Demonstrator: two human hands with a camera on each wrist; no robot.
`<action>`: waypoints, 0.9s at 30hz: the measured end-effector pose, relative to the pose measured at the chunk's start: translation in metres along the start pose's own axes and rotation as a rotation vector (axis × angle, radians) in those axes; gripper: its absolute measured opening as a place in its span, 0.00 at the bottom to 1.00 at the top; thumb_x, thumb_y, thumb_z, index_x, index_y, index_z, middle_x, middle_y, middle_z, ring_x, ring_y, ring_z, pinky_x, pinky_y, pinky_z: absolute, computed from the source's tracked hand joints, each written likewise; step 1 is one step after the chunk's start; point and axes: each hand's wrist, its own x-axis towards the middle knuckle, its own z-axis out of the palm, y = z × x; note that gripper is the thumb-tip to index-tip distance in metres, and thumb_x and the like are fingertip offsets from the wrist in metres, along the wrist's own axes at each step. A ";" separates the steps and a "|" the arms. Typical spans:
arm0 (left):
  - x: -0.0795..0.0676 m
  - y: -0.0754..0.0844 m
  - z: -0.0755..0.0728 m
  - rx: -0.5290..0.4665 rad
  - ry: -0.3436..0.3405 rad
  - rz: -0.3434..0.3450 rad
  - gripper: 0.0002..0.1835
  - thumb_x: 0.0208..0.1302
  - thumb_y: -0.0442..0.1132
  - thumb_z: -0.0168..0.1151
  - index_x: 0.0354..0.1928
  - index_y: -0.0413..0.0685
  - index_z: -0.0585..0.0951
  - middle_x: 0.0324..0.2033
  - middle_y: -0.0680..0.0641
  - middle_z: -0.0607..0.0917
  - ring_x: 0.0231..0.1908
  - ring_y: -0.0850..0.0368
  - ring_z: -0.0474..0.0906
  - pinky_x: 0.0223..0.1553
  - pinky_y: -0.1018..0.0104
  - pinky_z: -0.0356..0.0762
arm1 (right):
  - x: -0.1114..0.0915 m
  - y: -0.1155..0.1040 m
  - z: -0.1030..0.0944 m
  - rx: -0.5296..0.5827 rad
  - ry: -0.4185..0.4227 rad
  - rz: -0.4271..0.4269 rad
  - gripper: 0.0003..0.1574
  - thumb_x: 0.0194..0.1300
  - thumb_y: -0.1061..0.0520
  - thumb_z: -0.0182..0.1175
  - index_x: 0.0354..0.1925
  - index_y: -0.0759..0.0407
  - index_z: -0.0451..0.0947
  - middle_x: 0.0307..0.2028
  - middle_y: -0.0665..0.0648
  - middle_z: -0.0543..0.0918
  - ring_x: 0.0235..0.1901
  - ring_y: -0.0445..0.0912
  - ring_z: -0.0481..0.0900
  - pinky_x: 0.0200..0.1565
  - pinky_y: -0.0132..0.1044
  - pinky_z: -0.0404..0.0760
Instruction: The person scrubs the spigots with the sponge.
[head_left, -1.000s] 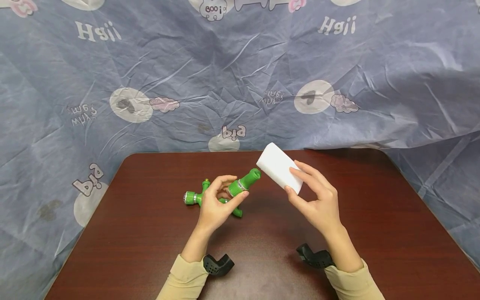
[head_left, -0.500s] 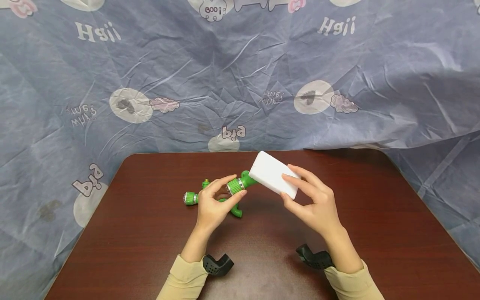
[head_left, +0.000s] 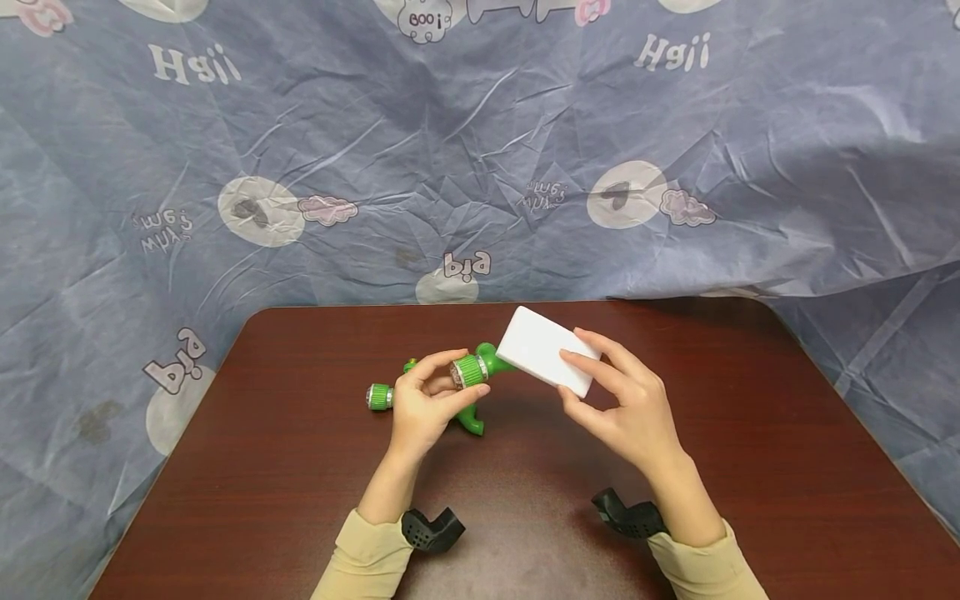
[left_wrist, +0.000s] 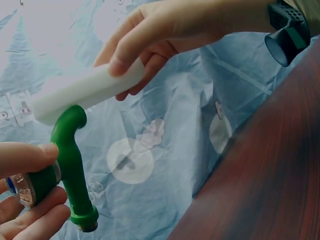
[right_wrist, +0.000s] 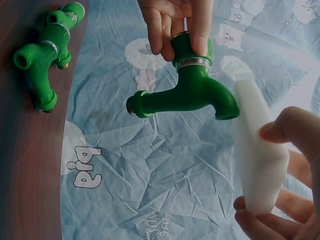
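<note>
My left hand grips a green plastic water tap by its ribbed knob, thumb on one side and fingers on the other. The tap is held up off the table, and its curved spout and threaded end show in both wrist views. My right hand pinches a white block-shaped sponge between thumb and fingers. One end of the sponge lies right at the mouth of the spout. In the head view the sponge covers part of the tap.
More green taps lie on the dark red-brown table, partly hidden behind my left hand in the head view. A wrinkled blue-grey printed cloth hangs behind the table. Black camera mounts sit on both wrists.
The sponge has moved left and slightly down, turning flatter, from beside the tap to against its spout. My left hand has turned the tap, so its knob end faces more to the left.
</note>
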 end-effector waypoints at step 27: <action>-0.002 0.008 0.002 0.060 0.009 -0.001 0.25 0.43 0.19 0.70 0.49 0.32 0.80 0.34 0.35 0.82 0.26 0.62 0.80 0.26 0.73 0.79 | 0.000 -0.002 0.005 0.009 -0.033 -0.070 0.20 0.49 0.57 0.59 0.42 0.59 0.84 0.50 0.62 0.80 0.44 0.53 0.78 0.40 0.38 0.75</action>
